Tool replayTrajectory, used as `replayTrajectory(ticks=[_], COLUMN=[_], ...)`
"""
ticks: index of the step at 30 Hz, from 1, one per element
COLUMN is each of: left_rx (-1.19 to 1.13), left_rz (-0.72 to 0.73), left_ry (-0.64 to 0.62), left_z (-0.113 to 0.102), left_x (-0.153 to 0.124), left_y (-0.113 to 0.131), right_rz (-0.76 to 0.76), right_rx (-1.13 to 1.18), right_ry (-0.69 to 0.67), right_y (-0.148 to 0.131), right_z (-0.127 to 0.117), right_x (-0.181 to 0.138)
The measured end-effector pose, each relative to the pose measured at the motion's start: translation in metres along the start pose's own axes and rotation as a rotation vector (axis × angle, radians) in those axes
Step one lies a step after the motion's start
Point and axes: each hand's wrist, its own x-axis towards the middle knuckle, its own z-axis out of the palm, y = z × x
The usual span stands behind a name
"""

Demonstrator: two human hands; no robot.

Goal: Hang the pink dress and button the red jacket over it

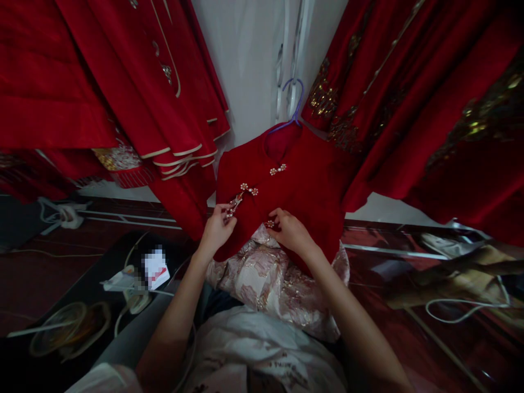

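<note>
Left hand (216,226) pinches a beaded tassel (234,206) hanging from the pearl clasp (249,189) on a red jacket (303,185), grip closed on it. Right hand (289,229), just right of it, has fingers curled on a small clasp (269,224) at the hem. Jacket hangs on a purple hanger (295,103) above both hands; pale brocade fabric (270,284) below them.

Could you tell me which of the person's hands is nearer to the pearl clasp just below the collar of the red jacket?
The right hand. It rests on the red jacket almost straight below the pearl clasp. The left hand is further off to the lower left, pinching a beaded tassel.
</note>
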Motion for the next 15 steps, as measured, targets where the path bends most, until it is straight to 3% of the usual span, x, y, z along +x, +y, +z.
replayTrajectory(ticks=[3,8,10,13,15], left_rx=[-0.107,0.222,0.208,-0.009,-0.077], left_rz=[0.055,0.133,0.155,0.114,0.086], left_ry=[0.08,0.362,0.279,0.037,-0.007], left_z=[-0.017,-0.026,-0.019,-0.001,0.01], left_x=[0.003,0.011,0.01,0.005,0.004], left_y=[0.006,0.005,0.001,-0.004,-0.007], right_rz=[0.052,0.077,0.099,0.178,0.224], right_rx=[-0.058,-0.094,-0.098,-0.096,-0.109], right_ry=[0.033,0.052,0.048,0.046,0.049], right_y=[-0.004,-0.007,-0.008,-0.012,-0.016], right_z=[0.004,0.008,0.009,0.01,0.011], right_x=[-0.002,-0.002,-0.003,-0.004,-0.005])
